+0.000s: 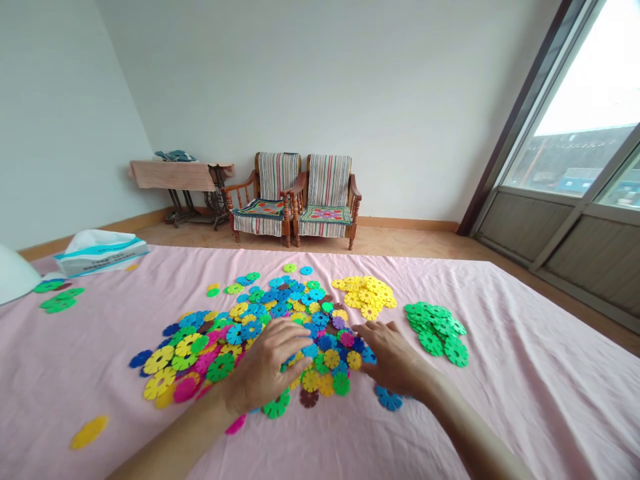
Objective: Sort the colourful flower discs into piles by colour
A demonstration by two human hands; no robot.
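A mixed heap of notched, flower-shaped plastic discs [220,367] in blue, yellow, green, pink and brown spreads over the middle of the table. My left hand [273,360] is over the heap's near middle, fingers apart, covering some discs. At the heap's right edge is my right hand [393,357], its fingers also apart and no disc visible in it. A blue disc [389,398] lies just below that hand. Beyond it sits a pile of yellow discs [369,293], and further right a pile of green discs [434,330].
A pink cloth [525,347] covers the table. On the left stand a tissue pack [103,252] and a white rounded object [15,273], with a few green discs [60,301] nearby. A lone yellow disc [89,432] lies front left. Two wooden armchairs [325,190] stand by the wall.
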